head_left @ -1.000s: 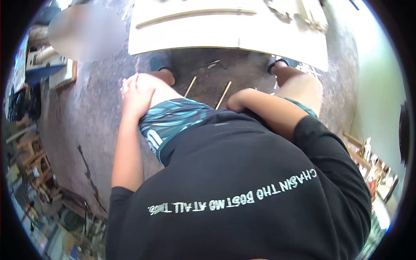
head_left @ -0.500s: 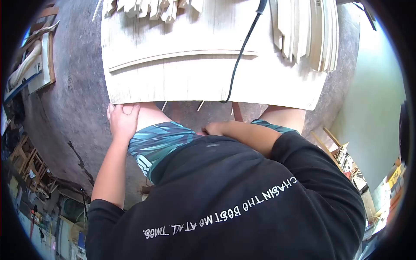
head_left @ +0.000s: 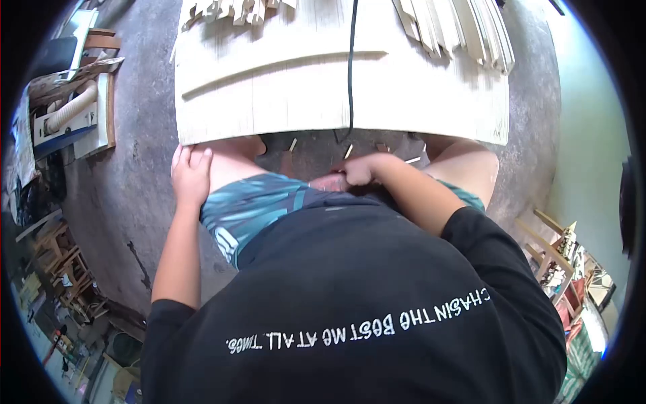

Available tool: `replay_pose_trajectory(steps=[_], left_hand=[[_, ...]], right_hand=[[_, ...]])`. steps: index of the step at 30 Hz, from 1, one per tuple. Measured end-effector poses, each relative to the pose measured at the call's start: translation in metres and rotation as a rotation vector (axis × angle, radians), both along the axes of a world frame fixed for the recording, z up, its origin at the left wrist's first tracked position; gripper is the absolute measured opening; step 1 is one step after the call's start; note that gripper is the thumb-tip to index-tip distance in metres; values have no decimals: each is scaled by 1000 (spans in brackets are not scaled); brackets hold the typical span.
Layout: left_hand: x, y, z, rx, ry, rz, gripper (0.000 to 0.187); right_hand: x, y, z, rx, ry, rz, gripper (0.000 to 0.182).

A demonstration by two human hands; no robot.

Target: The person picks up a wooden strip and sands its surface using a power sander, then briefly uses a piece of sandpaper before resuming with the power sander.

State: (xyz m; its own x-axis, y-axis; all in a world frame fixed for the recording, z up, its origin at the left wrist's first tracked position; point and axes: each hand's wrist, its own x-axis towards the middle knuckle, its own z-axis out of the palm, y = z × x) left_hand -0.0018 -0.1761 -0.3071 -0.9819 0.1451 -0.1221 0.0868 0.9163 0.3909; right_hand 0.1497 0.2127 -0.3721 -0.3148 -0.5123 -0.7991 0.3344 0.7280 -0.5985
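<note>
My left hand [head_left: 191, 176] rests on the outside of my left thigh, fingers extended, close under the near edge of the pale wooden board [head_left: 282, 111]. It holds nothing that I can see. My right hand [head_left: 363, 170] is low between my thighs, in front of my lap, with its fingers curled. A blurred reddish-pink shape beside its fingers cannot be made out. Patterned teal shorts [head_left: 245, 202] and a dark shirt [head_left: 363, 269] cover my lap and torso.
A thin wooden strip [head_left: 289, 62] lies across the board. Bundles of strips [head_left: 464, 34] sit at the far right, more pieces [head_left: 235, 10] at the far left. A black cable [head_left: 351, 74] hangs over the near edge. Wood scraps [head_left: 57, 259] lie at left.
The view has shifted, so the board sits higher and more of the floor beneath it shows. My right hand has lifted slightly away from my lap. My left hand stays on the thigh.
</note>
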Motion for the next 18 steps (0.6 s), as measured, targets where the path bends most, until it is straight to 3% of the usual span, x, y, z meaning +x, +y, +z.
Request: replay_pose_trajectory(steps=[3, 5, 8, 10, 12, 15, 16, 17, 18], left_hand=[[14, 3, -4, 94, 123, -1, 52], [19, -7, -26, 164, 203, 17, 45], [38, 10, 9, 391, 100, 124, 36], [45, 10, 9, 363, 279, 108, 43], [31, 13, 23, 592, 203, 216, 50], [-32, 12, 12, 707, 254, 194, 53], [-55, 16, 10, 650, 231, 213, 53], [-75, 24, 11, 592, 197, 232, 54], [-92, 35, 16, 519, 166, 282, 54]], right_hand=[[30, -10, 3, 69, 192, -83, 56], [32, -2, 8, 147, 203, 37, 56], [31, 17, 9, 250, 226, 209, 56], [35, 13, 21, 294, 202, 147, 52], [32, 5, 12, 261, 196, 194, 54], [22, 2, -11, 181, 196, 226, 53], [19, 3, -34, 146, 174, 272, 52], [13, 2, -6, 109, 68, 182, 50], [11, -1, -12, 130, -13, 174, 53]])
